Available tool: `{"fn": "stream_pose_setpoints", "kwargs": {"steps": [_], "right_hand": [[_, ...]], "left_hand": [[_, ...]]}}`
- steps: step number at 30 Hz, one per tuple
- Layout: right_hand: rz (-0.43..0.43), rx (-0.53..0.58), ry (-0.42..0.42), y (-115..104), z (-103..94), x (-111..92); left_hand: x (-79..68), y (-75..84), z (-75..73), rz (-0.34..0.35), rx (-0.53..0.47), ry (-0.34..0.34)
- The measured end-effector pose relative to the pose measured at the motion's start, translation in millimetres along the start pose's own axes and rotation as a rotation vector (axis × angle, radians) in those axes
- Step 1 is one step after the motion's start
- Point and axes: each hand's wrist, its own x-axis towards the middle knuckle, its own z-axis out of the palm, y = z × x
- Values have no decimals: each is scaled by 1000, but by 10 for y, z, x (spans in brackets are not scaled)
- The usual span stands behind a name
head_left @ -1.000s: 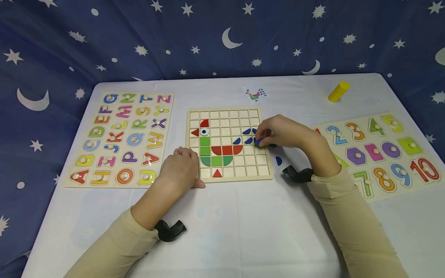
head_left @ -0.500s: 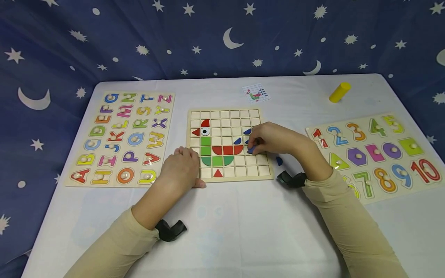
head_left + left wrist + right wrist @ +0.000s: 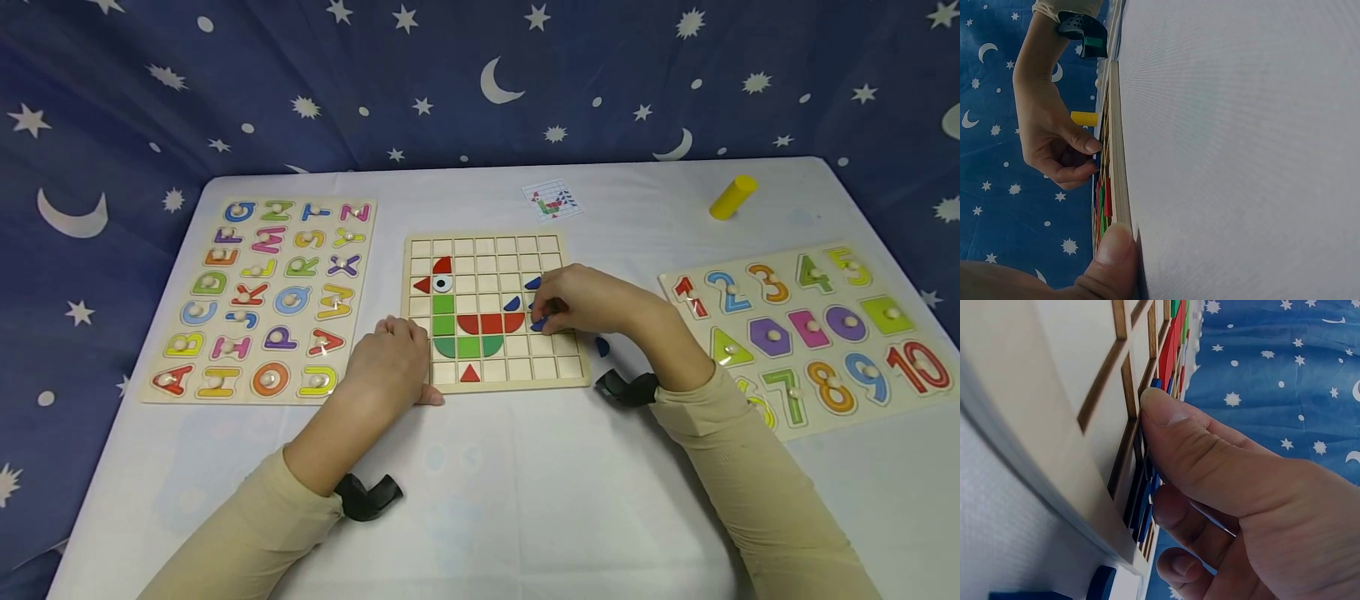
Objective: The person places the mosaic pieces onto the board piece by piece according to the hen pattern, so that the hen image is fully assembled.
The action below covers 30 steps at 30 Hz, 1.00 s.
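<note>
A wooden grid board (image 3: 495, 385) bears red, green and blue pieces and a white square with an eye, laid out like a bird. My left hand (image 3: 386, 362) holds the board's near left corner; its thumb (image 3: 1115, 247) lies against the front edge in the left wrist view. Over the right part of the grid, my right hand (image 3: 588, 298) pinches a blue quarter-circle piece (image 3: 538, 324) between thumb and fingers, right at a cell just right of the red row (image 3: 490, 323). Other blue pieces (image 3: 512, 304) sit in cells beyond, some hidden by the hand.
A loose blue piece (image 3: 602, 347) lies right of the board. A letter board (image 3: 352, 350) lies to the left and a number board (image 3: 817, 333) to the right. Behind are a small picture card (image 3: 552, 201) showing a similar bird and a yellow cylinder (image 3: 732, 197).
My right hand has moved left and nearer to me with the blue quarter-circle piece, then shifted only slightly in the last half second. My left hand stays at the board's corner.
</note>
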Motion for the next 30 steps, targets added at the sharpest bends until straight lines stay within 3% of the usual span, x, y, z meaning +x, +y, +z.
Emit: {"fn": "stream_pose_setpoints", "kwargs": {"steps": [18,22,26,30], "right_hand": [[-24,30,5,16,-41,-24],[43,60,22,59,-130,-87],[166,38,48,159,-229,-190],[284,1,-6,244,-294,-264]], "left_hand": [[16,4,20,-12,-11,14],[16,5,24,-11,-6,19],[15,5,25,-8,-7,20],[15,4,21,-7,-6,15]]}}
